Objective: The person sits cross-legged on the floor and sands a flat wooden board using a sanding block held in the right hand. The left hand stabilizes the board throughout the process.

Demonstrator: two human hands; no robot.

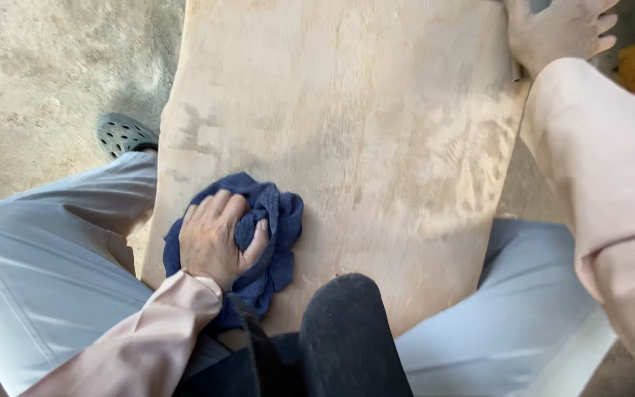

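- Nearest to you, a rounded black padded shape (343, 331) sits between your legs, overlapping the near end of the board.
- Your legs in light grey trousers (45, 257) straddle the board on both sides.
- Your left hand (218, 239), in a pale pink sleeve, is closed around a crumpled dark blue cloth (270, 228), fingers curled over the top and thumb pressed into its folds.
- The cloth lies bunched on the near left part of the wide pale wooden slab (354, 125), close to the slab's left edge, and the hand presses it against the wood.
- The slab runs away from you, its surface dusty and streaked with paler patches.
- A dark perforated clog (123, 134) rests on the grey concrete floor (45, 66), just left of the slab.
- Farthest off, your right hand (556, 29) lies open, fingers spread, resting on the slab's far right edge and holding nothing.
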